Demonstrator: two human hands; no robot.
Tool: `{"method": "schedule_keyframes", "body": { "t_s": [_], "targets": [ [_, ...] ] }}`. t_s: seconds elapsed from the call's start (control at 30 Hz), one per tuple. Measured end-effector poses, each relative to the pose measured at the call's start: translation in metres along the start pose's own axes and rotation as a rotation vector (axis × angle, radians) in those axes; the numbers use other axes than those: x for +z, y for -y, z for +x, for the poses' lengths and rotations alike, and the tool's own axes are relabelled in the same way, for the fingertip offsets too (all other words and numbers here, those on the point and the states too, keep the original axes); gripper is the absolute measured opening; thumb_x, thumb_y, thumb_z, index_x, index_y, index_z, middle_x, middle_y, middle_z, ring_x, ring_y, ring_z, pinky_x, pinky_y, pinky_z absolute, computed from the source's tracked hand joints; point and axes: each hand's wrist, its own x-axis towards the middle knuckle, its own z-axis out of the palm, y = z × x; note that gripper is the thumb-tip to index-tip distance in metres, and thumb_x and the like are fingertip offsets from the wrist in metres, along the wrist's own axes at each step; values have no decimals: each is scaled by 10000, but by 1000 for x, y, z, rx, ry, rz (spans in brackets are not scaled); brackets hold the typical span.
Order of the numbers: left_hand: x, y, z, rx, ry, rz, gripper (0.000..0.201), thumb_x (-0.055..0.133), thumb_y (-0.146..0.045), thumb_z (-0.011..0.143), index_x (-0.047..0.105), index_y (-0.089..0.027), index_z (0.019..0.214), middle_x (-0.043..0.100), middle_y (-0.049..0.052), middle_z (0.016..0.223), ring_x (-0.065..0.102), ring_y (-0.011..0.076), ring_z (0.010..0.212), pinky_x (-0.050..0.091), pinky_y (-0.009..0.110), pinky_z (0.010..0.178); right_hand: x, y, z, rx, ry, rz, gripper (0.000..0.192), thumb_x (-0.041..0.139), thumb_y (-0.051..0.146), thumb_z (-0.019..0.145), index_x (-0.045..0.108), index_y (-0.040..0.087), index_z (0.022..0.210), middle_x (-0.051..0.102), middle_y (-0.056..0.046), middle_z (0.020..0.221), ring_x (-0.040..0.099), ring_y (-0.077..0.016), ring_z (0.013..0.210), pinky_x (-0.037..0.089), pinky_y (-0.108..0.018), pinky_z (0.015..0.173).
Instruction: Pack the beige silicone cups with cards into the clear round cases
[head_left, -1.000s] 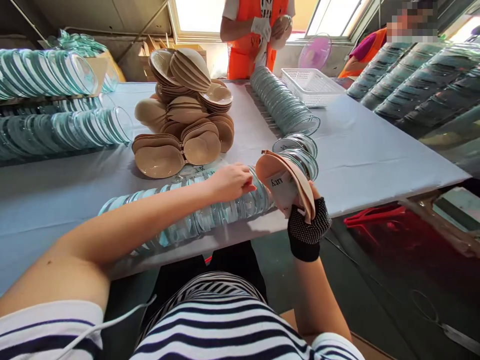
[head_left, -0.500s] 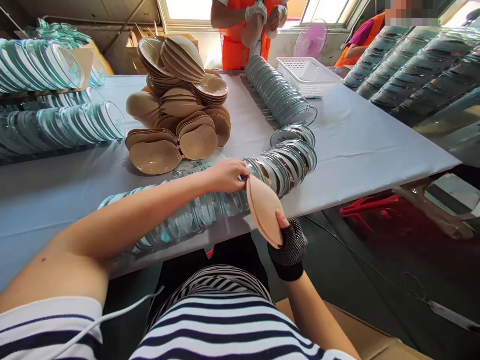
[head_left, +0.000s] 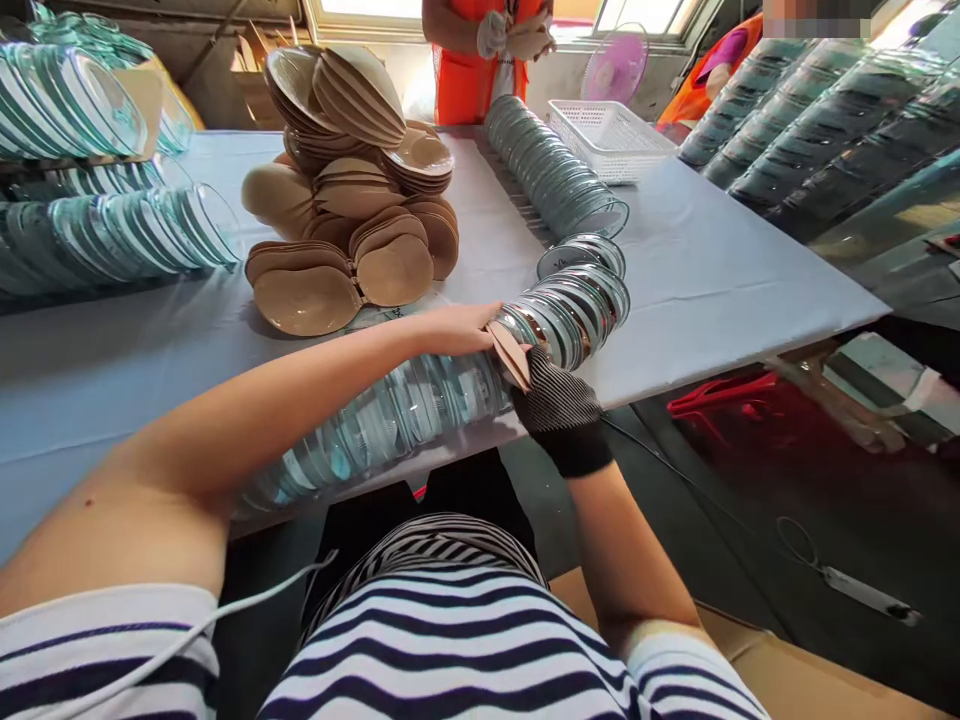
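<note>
White-covered table [head_left: 712, 265] across mid-frame, head view. Beige bra-cup pair [head_left: 510, 356] just right of center: bare left hand [head_left: 466, 328] pinching its upper end, gloved right hand [head_left: 553, 395] pinching its lower right edge. Clear plastic shell row [head_left: 409, 408] just below center; beige bra-cup stack [head_left: 307, 298] upper left of center.

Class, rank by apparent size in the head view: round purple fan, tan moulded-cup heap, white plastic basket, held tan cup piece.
1. Tan moulded-cup heap
2. White plastic basket
3. Round purple fan
4. Held tan cup piece, partly hidden
</note>
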Motion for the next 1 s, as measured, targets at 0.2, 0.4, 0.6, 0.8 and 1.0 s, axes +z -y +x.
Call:
{"method": "schedule_keyframes", "body": {
  "t_s": [0.2,0.4,0.6,0.8,1.0],
  "targets": [
    [1,1,-9,-85,4,-33,776,476,-392,847,277,-123,1547,357,165,1587,384,300,1441,342,402,1162,5,-11,7,-41,-27,27,513,608,435,854,544,176,1293,744,-118,1033,711,-259,791,444,-293,609],
    [0,-3,-13,-32,66,-11,859,528,-507,843,247,-139,1567,322,156,1607,364,308,1454,315,394,1175,32,-22,3,-43,-175,61,307,454,287,932,662,148,1110,753,-117,971,693,-222,780,427,-275,631],
    [-1,-2,-17,-62,78,-37,858,551,-566,855,241,-216,1574,278,150,1627,319,324,1477,323,434,1157,59,-20,6,-2,-177,108,322,429,295,980,694,140,1079,759,-126,965,694,-210,809,425,-267,670],
    [-5,-5,-19,15,26,-109,670,592,-433,845,384,-248,1455,530,93,1454,555,270,1260,424,372,1034,52,-18,7,45,-228,112,326,441,347,995,692,154,1071,762,-115,974,693,-198,804,377,-263,653],
    [-3,1,-19,54,12,-62,375,597,-483,860,564,-238,1142,587,81,1320,597,264,1174,469,368,951,59,-22,10,66,-72,178,269,483,287,961,621,146,1143,743,-126,1036,692,-207,810,373,-262,630]
  ]
}}
